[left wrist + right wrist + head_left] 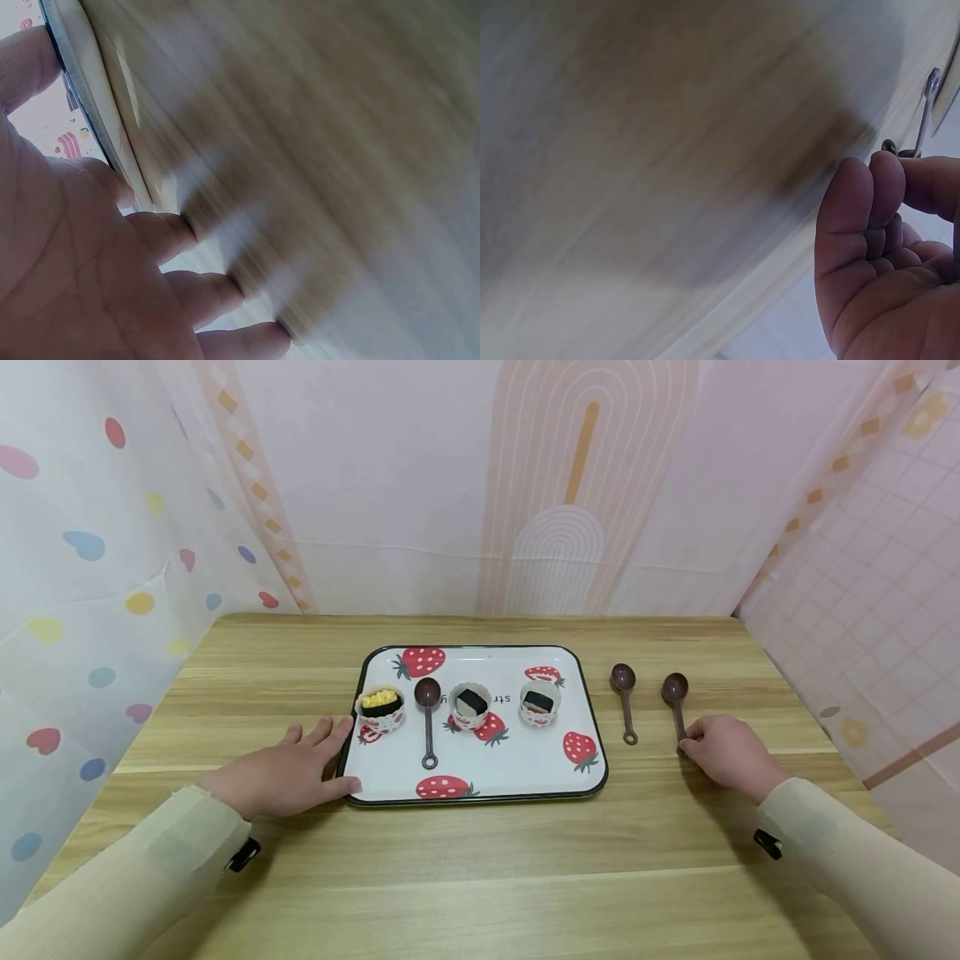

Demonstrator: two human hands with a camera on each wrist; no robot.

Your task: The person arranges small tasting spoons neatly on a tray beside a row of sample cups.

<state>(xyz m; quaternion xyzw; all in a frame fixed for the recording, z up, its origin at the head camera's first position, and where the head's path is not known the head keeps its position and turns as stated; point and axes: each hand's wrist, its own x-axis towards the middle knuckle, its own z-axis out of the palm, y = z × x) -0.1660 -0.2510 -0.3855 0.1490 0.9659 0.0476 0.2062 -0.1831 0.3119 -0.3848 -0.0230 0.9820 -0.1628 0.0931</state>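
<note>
My right hand (723, 752) pinches the handle end of a brown measuring spoon (674, 687), the rightmost one, lying right of the tray. In the right wrist view, thumb and fingertips (845, 191) meet at the handle, mostly hidden behind them. A second brown measuring spoon (623, 677) lies just left of it on the table. My left hand (292, 772) rests at the left edge of a white strawberry-print tray (390, 777), fingers spread and thumb over the rim. On the tray, a third measuring spoon (427, 693) lies between two paper cups.
The left paper cup (384, 722) holds toy sushi with a yellow topping. The middle cup (471, 718) and right cup (538, 717) hold black-banded sushi pieces. All stand on the tray, on a wooden table (480, 868). Patterned curtains (397, 485) hang behind and at both sides.
</note>
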